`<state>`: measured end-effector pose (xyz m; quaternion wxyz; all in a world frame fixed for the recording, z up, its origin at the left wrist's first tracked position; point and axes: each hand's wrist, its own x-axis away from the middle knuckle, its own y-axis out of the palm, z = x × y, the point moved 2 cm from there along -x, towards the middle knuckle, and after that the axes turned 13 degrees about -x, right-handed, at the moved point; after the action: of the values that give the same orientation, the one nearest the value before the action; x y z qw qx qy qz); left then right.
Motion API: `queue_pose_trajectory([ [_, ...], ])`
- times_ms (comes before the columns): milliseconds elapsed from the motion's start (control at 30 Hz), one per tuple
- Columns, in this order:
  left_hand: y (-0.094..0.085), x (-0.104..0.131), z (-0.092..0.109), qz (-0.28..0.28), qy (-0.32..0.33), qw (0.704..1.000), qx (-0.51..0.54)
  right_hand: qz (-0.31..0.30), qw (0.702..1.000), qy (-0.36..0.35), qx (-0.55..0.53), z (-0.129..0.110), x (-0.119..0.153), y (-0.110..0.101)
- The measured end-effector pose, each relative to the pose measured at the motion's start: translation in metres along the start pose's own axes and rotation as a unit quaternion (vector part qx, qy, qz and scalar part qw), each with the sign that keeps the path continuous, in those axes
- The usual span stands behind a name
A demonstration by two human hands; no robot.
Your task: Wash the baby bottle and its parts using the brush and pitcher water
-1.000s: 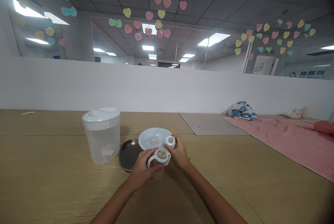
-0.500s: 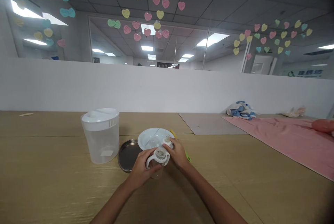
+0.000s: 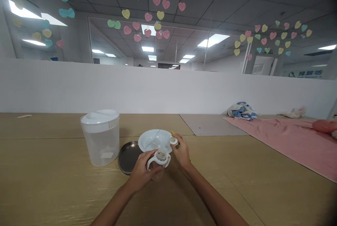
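A clear baby bottle (image 3: 159, 176) with a white two-handled collar is wrapped by the fingers of my left hand (image 3: 144, 169); its mouth is uncovered and faces up. Between the fingers of my right hand (image 3: 182, 151) is a white bottle cap (image 3: 173, 140) with a pale nipple, held apart from the bottle, up and to its right. Just behind the bottle sits a white bowl (image 3: 144, 138) with something clear in it. A round dark metal tray (image 3: 129, 157) lies left of the bowl. Part of a yellow-green tool (image 3: 191, 160) shows behind my right hand.
On the left stands a translucent lidded bucket (image 3: 100, 141). A pink cloth (image 3: 279, 138) covers the table's right side, with a bundled blue-and-white cloth (image 3: 242, 110) at its far edge. The white wall (image 3: 158, 90) bounds the table at the back.
My right hand has moved a little to the right with the cap, widening the gap from the bottle. My left hand still holds the bottle in nearly the same place.
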<state>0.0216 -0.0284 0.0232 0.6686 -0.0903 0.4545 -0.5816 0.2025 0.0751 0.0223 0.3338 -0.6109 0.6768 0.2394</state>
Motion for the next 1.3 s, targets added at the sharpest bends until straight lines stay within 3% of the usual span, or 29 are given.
queue_pose_trajectory([
  [167,0.000,0.000,0.000,-0.007,0.001,1.000,-0.007,-0.003,1.000,-0.001,0.008,-0.004,-0.001,0.000],
  [533,0.002,0.005,0.000,-0.008,0.043,0.997,-0.057,-0.115,0.993,-0.017,-0.024,-0.015,0.004,0.006],
  [833,-0.002,0.004,0.008,0.008,0.094,0.991,-0.093,-0.093,0.993,0.044,-0.062,-0.017,-0.003,-0.001],
  [1300,-0.004,0.004,0.011,-0.005,0.097,0.990,-0.105,-0.023,0.998,0.038,-0.032,-0.015,-0.004,-0.005],
])
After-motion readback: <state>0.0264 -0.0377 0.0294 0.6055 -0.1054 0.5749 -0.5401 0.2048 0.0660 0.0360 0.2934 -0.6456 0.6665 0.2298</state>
